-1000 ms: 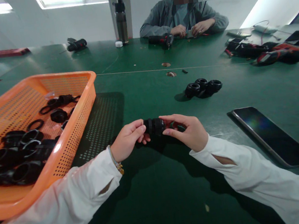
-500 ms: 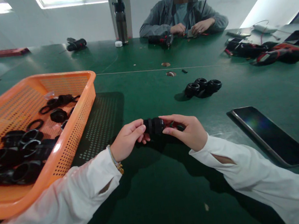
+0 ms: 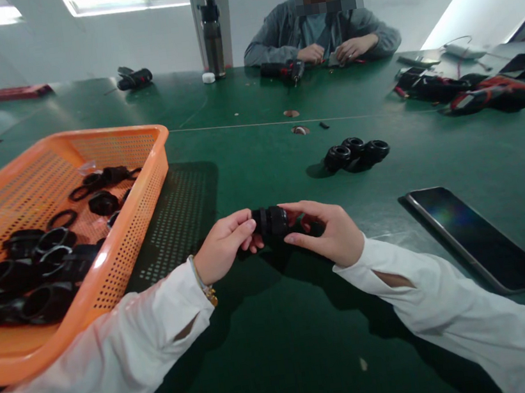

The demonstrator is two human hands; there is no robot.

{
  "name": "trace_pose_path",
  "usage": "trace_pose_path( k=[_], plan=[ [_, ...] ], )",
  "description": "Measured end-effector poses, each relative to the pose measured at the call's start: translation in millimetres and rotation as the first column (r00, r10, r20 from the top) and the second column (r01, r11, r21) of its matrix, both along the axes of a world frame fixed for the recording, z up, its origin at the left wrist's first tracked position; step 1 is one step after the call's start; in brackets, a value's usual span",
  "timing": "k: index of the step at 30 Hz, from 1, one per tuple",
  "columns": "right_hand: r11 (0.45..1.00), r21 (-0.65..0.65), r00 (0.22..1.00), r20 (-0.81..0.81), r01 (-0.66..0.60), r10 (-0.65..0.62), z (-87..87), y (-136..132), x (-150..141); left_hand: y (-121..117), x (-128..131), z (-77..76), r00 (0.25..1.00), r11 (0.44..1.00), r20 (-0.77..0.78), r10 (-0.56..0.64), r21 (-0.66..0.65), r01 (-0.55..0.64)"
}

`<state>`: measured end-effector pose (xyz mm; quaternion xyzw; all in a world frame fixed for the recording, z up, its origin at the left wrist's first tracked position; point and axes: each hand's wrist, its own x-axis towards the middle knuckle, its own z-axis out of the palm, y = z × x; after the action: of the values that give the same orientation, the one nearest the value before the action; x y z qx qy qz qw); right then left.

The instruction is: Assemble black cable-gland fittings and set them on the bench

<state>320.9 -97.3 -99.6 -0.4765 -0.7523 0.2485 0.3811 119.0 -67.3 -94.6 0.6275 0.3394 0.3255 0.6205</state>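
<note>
A black plastic cable gland point(image 3: 270, 221) lies crosswise between my hands, just above the green table point(image 3: 282, 348). My left hand point(image 3: 227, 240) is closed on its left end, the thumb on top and the fingertips curled below. At the right end, the thumb and fingers of my right hand point(image 3: 325, 230) curve around the gland's cap nut; part of their contact is hidden. Several more cable glands point(image 3: 356, 154) stand in a cluster beyond my right hand. To the left, an orange basket point(image 3: 105, 249) holds loose black gland parts and rings.
A phone point(image 3: 481, 238) lies right of my right forearm. Across the table a person point(image 3: 321, 34) in a grey jacket works with both hands beside a power drill point(image 3: 283, 71). A bottle point(image 3: 213, 38) stands at the back, and a red-and-black bag point(image 3: 471, 88) lies far right.
My right thumb has shifted slightly down and left along the gland's end. My left hand and the gland hold their place. The person opposite has lowered their head a little.
</note>
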Motion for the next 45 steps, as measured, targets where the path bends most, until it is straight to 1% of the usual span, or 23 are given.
trace_pose_path(
  k=[6, 9, 12, 14, 19, 27, 34, 45],
  plan=[
    [0.998, 0.050, 0.999, -0.024, 0.047, -0.046, -3.6, 1.3, -0.7, 0.0, 1.0, 0.2, 1.000, 1.000, -0.006, -0.006, -0.017, 0.005],
    [0.997, 0.027, 0.996, -0.050, 0.069, -0.068, -4.2, 0.2, -2.4, -0.1, 0.9, 1.0, 1.000, 1.000, 0.007, -0.016, -0.022, 0.016],
    [0.996, -0.007, 0.990, -0.110, 0.085, -0.085, -4.5, -1.1, -3.9, -0.6, 1.4, 2.5, 0.999, 0.998, 0.009, -0.047, -0.030, 0.047],
    [0.997, 0.003, 0.989, -0.124, 0.081, -0.080, -4.2, -1.5, -4.4, -1.2, 2.2, 3.5, 0.999, 0.998, -0.006, -0.048, -0.031, 0.048],
    [0.997, 0.049, 0.996, -0.072, 0.060, -0.056, -1.1, -1.7, -3.8, -2.4, 4.0, 5.2, 0.998, 0.999, -0.063, -0.030, 0.015, 0.031],
    [0.998, 0.045, 0.997, -0.061, 0.053, -0.050, -0.7, -2.0, -3.5, -2.0, 3.0, 3.0, 0.991, 0.997, -0.134, -0.015, 0.071, 0.025],
    [0.999, 0.030, 0.997, -0.065, 0.042, -0.040, -2.3, -1.2, -2.9, -2.1, 3.2, 4.0, 0.983, 0.996, -0.184, -0.015, 0.085, 0.031],
    [0.999, 0.007, 0.998, -0.054, 0.040, -0.039, -1.4, -0.8, -2.2, -2.3, 3.4, 4.6, 0.983, 0.995, -0.183, -0.016, 0.094, 0.034]
  ],
)
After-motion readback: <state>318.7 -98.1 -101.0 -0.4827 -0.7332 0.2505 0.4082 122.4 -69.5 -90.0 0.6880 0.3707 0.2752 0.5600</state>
